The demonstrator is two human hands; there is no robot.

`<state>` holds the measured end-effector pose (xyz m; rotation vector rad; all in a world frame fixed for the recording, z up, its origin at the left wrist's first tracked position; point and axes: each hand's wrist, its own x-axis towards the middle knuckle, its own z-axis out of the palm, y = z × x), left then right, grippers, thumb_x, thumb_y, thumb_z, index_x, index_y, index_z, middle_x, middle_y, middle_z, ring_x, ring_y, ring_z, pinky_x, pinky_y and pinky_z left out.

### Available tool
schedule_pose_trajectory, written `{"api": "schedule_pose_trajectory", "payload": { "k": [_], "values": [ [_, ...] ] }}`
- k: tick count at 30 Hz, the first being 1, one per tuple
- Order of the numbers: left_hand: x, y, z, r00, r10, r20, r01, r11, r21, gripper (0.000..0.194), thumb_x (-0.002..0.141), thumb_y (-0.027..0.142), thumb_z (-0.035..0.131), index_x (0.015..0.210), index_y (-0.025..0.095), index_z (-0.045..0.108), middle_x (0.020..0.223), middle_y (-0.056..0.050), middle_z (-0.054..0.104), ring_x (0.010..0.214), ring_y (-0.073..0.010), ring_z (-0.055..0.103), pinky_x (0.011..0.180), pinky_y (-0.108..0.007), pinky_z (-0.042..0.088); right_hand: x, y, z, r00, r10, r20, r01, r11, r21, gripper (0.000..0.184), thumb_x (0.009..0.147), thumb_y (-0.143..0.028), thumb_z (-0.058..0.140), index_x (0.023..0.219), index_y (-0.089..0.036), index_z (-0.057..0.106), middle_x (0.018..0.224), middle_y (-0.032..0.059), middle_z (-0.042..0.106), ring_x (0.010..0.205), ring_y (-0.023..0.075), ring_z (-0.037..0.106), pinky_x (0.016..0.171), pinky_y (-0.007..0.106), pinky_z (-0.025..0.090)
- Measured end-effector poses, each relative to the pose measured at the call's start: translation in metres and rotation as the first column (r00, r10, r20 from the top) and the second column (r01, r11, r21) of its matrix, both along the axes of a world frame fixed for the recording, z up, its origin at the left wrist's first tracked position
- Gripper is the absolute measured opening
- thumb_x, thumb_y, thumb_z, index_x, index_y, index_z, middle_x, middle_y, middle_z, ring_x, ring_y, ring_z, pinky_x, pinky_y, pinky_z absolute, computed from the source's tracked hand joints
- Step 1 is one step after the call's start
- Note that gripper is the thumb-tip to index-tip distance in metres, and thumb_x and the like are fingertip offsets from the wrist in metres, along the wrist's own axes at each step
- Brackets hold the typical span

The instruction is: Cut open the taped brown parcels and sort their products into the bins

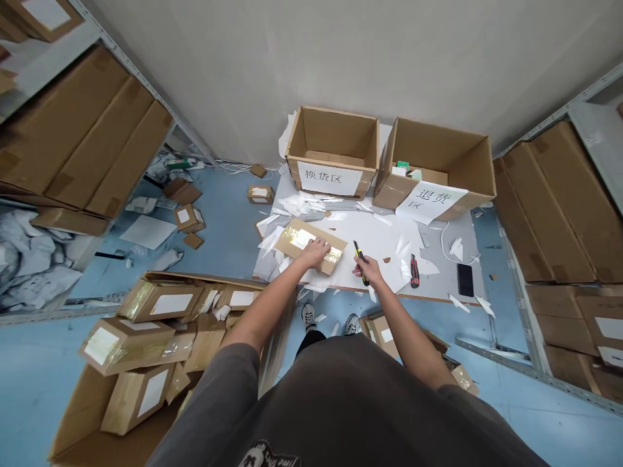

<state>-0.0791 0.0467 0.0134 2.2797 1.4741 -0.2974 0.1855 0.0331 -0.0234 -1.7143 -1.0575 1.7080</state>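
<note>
A taped cardboard box (298,228) with a white label lies at a slant on the table. My left hand (316,251) rests on top of it, fingers bent over the label and the shiny tape; whether it grips the box's edge does not show. Just right of the box, my right hand (368,268) is closed around a yellow and black utility knife (361,254). The knife's tip points away from me, apart from the box. A second utility knife, red and black (415,271), lies on the table to the right of that hand.
At the table's back stand two open cartons (335,123) (479,149) with handwritten paper signs. Paper scraps (311,204) litter the white tabletop (355,227). A phone (465,279) lies at the right. A large carton (73,415) full of taped boxes stands at my left. Shelves flank both sides.
</note>
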Motion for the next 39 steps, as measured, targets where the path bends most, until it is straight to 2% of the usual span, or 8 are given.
{"api": "schedule_pose_trajectory", "payload": {
  "k": [5, 8, 12, 16, 26, 32, 35, 39],
  "values": [
    [0.012, 0.001, -0.003, 0.997, 0.072, -0.029, -0.073, 0.997, -0.031, 0.092, 0.051, 0.031, 0.103, 0.131, 0.022, 0.057, 0.142, -0.017, 0.054, 0.134, -0.0383, 0.046, 0.11, -0.049, 0.039, 0.005, -0.015, 0.001, 0.935, 0.284, 0.21, -0.303, 0.951, 0.06, 0.032, 0.104, -0.053, 0.056, 0.091, -0.023, 0.055, 0.06, -0.0055, 0.06, 0.046, 0.0129, 0.061, 0.05, 0.022, 0.05],
    [0.018, -0.001, -0.007, 0.989, 0.141, -0.043, -0.143, 0.988, -0.051, 0.091, 0.053, 0.026, 0.102, 0.13, 0.021, 0.055, 0.14, -0.017, 0.055, 0.131, -0.0372, 0.049, 0.109, -0.048, 0.04, 0.0, -0.01, 0.009, 0.818, 0.452, 0.355, -0.5, 0.864, 0.052, 0.02, 0.108, -0.045, 0.05, 0.104, -0.025, 0.054, 0.057, -0.0094, 0.057, 0.043, 0.0129, 0.057, 0.053, 0.022, 0.046],
    [0.02, -0.002, -0.012, 0.981, 0.19, -0.033, -0.192, 0.977, -0.09, 0.093, 0.049, 0.025, 0.103, 0.128, 0.021, 0.056, 0.139, -0.017, 0.055, 0.13, -0.0383, 0.052, 0.108, -0.047, 0.043, -0.007, 0.004, 0.025, 0.637, 0.56, 0.529, -0.666, 0.746, 0.012, 0.018, 0.11, -0.041, 0.047, 0.11, -0.026, 0.056, 0.072, -0.0049, 0.066, 0.05, 0.0135, 0.06, 0.06, 0.023, 0.043],
    [0.015, -0.004, -0.012, 0.986, 0.164, -0.009, -0.165, 0.984, -0.067, 0.087, 0.052, 0.028, 0.103, 0.127, 0.021, 0.06, 0.137, -0.018, 0.055, 0.131, -0.0393, 0.05, 0.108, -0.048, 0.044, -0.008, 0.014, 0.04, 0.518, 0.577, 0.631, -0.732, 0.681, -0.023, 0.022, 0.111, -0.042, 0.046, 0.111, -0.025, 0.059, 0.087, 0.0003, 0.072, 0.058, 0.0143, 0.062, 0.062, 0.023, 0.04],
    [0.005, -0.007, -0.014, 0.984, 0.154, 0.092, -0.15, 0.988, -0.047, 0.086, 0.052, 0.03, 0.101, 0.13, 0.028, 0.065, 0.137, -0.014, 0.055, 0.129, -0.0403, 0.049, 0.105, -0.05, 0.045, -0.012, 0.017, 0.059, 0.348, 0.654, 0.672, -0.82, 0.56, -0.12, 0.031, 0.114, -0.045, 0.039, 0.115, -0.024, 0.062, 0.087, -0.0005, 0.073, 0.059, 0.0139, 0.065, 0.063, 0.024, 0.039],
    [0.005, -0.021, -0.013, 0.982, 0.145, 0.117, -0.156, 0.983, 0.091, 0.078, 0.057, 0.029, 0.098, 0.127, 0.022, 0.064, 0.132, -0.015, 0.059, 0.129, -0.037, 0.051, 0.115, -0.05, 0.038, -0.026, 0.034, 0.068, 0.102, 0.601, 0.792, -0.887, 0.416, -0.201, 0.039, 0.113, -0.048, 0.039, 0.128, -0.025, 0.067, 0.111, 0.0091, 0.078, 0.099, 0.0256, 0.072, 0.074, 0.028, 0.042],
    [0.005, -0.029, -0.016, 0.974, 0.187, 0.127, -0.207, 0.964, 0.165, 0.075, 0.059, 0.03, 0.099, 0.125, 0.024, 0.066, 0.135, -0.014, 0.057, 0.132, -0.0376, 0.049, 0.119, -0.053, 0.033, -0.036, 0.047, 0.072, -0.006, 0.606, 0.796, -0.904, 0.337, -0.262, 0.042, 0.113, -0.049, 0.038, 0.133, -0.026, 0.067, 0.12, 0.0112, 0.077, 0.107, 0.0285, 0.071, 0.079, 0.031, 0.045],
    [0.004, -0.033, -0.024, 0.957, 0.213, 0.196, -0.245, 0.956, 0.159, 0.079, 0.058, 0.027, 0.099, 0.129, 0.02, 0.065, 0.135, -0.016, 0.055, 0.131, -0.0372, 0.048, 0.114, -0.047, 0.04, -0.055, 0.061, 0.076, -0.133, 0.601, 0.788, -0.909, 0.243, -0.338, 0.042, 0.112, -0.047, 0.039, 0.135, -0.025, 0.067, 0.125, 0.014, 0.076, 0.112, 0.0304, 0.071, 0.083, 0.033, 0.048]
  ]
}}
